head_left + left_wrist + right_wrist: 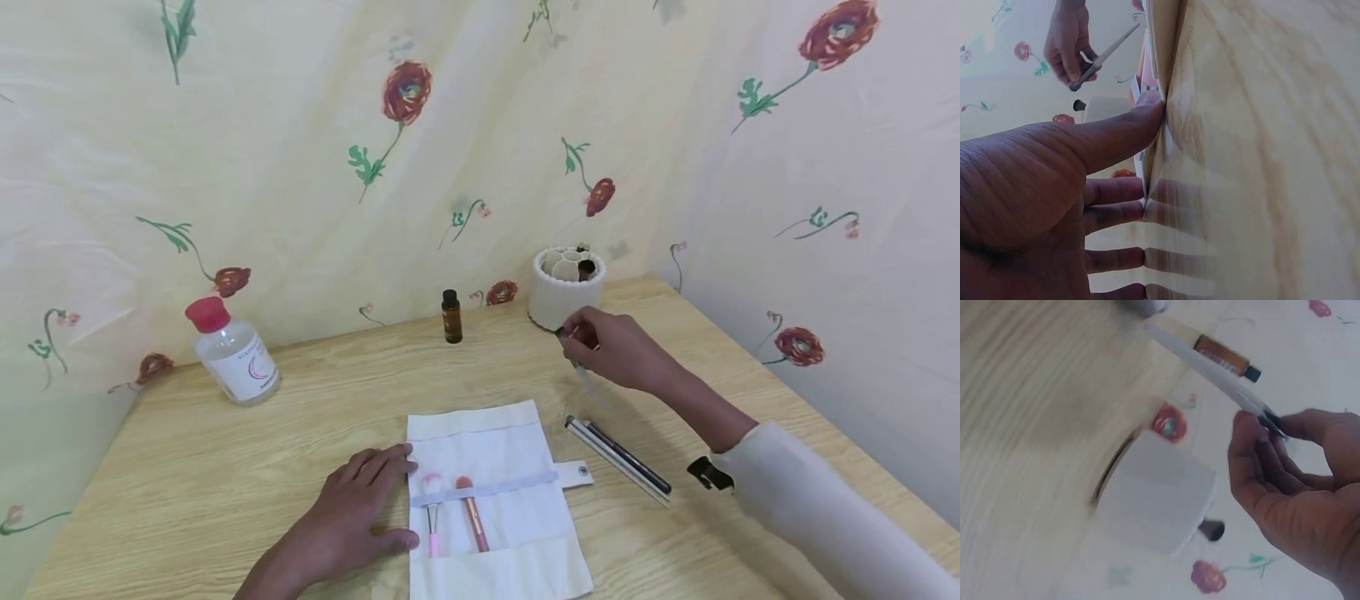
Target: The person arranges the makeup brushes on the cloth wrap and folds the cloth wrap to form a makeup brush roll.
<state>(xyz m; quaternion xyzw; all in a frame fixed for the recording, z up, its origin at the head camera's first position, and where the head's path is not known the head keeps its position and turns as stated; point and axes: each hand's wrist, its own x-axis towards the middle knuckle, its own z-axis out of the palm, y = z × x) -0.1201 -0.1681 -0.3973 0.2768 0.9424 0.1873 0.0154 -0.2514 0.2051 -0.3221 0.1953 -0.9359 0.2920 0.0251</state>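
Observation:
A white cloth brush roll [517,521] lies unfolded, and my left hand [352,500] rests along its left edge, fingers extended and thumb apart. Tucked under the roll's elastic band are a pink makeup brush [432,517] and a rose-coloured makeup brush [475,521]. My right hand [618,350] pinches a pale-handled makeup brush [1210,372] near its dark end, fingertips in front of the white brush holder. In the left wrist view, this brush's handle points up and to the right. Two slim brushes, one dark [630,458] and one pale [618,467], lie right of the roll.
The round white holder [566,304] stands at the back right with brushes inside. A small amber bottle [452,321] is left of it. At the back left stands a clear bottle with a red cap [243,367]. Flowered cloth hangs behind and right of the wooden table [187,483].

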